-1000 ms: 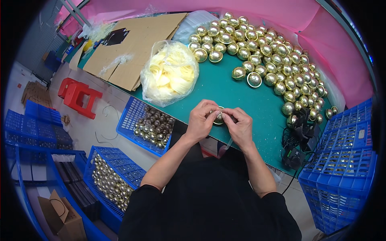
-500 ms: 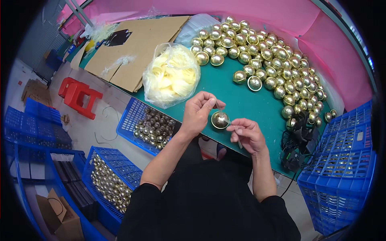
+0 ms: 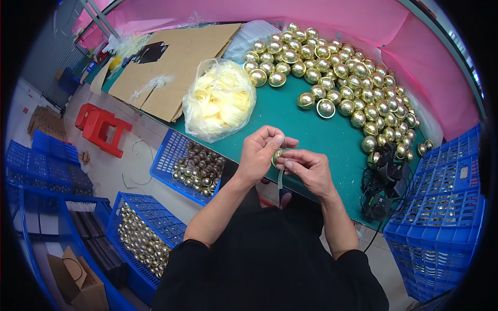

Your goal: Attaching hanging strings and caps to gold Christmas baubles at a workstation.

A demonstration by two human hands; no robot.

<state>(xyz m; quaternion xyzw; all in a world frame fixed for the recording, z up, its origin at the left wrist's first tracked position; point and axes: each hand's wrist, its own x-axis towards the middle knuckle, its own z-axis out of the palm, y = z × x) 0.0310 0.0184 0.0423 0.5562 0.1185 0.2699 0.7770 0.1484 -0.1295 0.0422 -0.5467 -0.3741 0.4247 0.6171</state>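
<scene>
Green matting covers the worktable (image 3: 321,137) that fills the middle of the frame, backed by pink sheeting along the top edge. Flattened cardboard (image 3: 174,65) lies at the upper left. Across the upper right spreads a big heap of gold half-shells (image 3: 342,72), shiny domes lying touching one another. A clear bag of pale yellow pieces (image 3: 220,101) sits left of centre on the mat. Blue crates (image 3: 438,223) stack at the lower right, and a blue basket of gold balls (image 3: 194,166) hangs at the table's near edge, with a second one (image 3: 140,238) lower left on the floor beside a red stool (image 3: 101,127).

At the centre, the left hand (image 3: 259,155) and right hand (image 3: 306,168) are drawn together, fingertips pinching a small gold ball (image 3: 277,154) between them just above the mat's near edge. A thin strip hangs below it; what it is I cannot tell.

That ball looks hollow and light, thin-walled, likely to dent under a hard squeeze, and its polished skin is probably slippery. I would hold it by fingertip pads on opposite sides, gently.
</scene>
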